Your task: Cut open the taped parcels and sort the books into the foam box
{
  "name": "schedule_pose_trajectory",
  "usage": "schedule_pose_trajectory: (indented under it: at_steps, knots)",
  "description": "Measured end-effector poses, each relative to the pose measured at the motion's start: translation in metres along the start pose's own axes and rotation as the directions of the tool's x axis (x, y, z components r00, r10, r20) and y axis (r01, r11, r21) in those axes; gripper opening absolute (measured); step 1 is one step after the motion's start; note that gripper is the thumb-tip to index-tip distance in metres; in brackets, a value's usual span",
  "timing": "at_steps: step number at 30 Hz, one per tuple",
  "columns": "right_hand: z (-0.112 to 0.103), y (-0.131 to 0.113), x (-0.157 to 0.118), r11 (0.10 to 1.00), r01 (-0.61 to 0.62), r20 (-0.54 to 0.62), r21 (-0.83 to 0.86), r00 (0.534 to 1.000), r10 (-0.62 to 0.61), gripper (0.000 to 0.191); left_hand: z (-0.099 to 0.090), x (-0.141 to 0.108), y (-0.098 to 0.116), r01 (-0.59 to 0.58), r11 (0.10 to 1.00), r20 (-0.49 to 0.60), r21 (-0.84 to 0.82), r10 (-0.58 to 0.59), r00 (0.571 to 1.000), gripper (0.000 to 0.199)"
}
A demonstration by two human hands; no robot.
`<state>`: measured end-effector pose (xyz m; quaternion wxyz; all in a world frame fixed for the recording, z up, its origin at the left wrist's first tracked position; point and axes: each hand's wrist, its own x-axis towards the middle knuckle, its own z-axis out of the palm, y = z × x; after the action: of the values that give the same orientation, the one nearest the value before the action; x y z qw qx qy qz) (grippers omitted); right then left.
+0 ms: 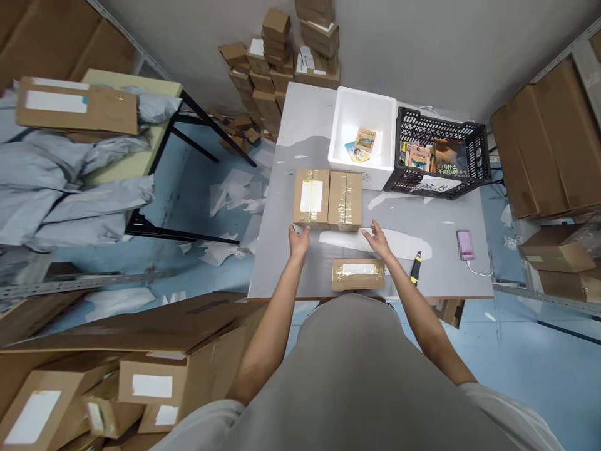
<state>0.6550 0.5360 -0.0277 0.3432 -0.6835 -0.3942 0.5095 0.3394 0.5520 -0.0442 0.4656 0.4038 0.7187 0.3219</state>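
Observation:
Two taped cardboard boxes stand side by side on the table: the left box [304, 199] with a white label, the right box [345, 195] with clear tape down its middle. My left hand [299, 242] is open at the front edge of the left box, fingers apart; whether it touches the cardboard I cannot tell. My right hand [376, 240] is open just off the front right corner of the other box, holding nothing. Closer to my body lies a smaller taped box [357, 285] with a white label. A black and yellow utility knife [416, 268] lies right of my right forearm.
Behind the boxes are a white foam bin [339, 138] with two booklets and a black crate [481, 153] of books. A phone-like pink device [465, 245] with a cable lies right. Stacked cartons [267, 81] stand by the wall; a large open carton [206, 338] of boxes is front left.

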Motion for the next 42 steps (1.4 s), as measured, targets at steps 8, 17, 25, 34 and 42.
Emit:
schedule_pose_trajectory:
  at_steps: [8,17,25,34,42]
  knots:
    - [-0.094,0.075,-0.084,0.984,-0.069,-0.139,-0.166,0.989,0.046,0.093,0.039,-0.108,-0.052,0.33,0.944,0.252,0.004,-0.32,0.913,0.08]
    - [-0.169,0.111,-0.09,0.703,-0.49,-0.548,-0.516,0.819,0.169,0.06,0.046,-0.139,-0.06,0.157,0.987,0.35,-0.039,-0.134,0.927,0.115]
    - [-0.184,0.125,-0.071,0.638,-0.54,-0.514,-0.55,0.82,0.251,0.056,0.043,-0.151,-0.067,0.022,1.0,0.31,-0.009,-0.018,0.95,0.125]
    - [-0.181,0.104,-0.065,0.684,-0.452,-0.436,-0.573,0.874,0.213,0.049,0.033,-0.158,-0.06,-0.141,0.99,0.37,0.026,0.122,0.921,0.092]
    - [-0.137,0.039,-0.103,0.993,-0.041,0.022,-0.112,0.999,0.044,0.048,0.032,-0.137,-0.081,-0.108,0.987,0.545,-0.116,0.154,0.824,0.078]
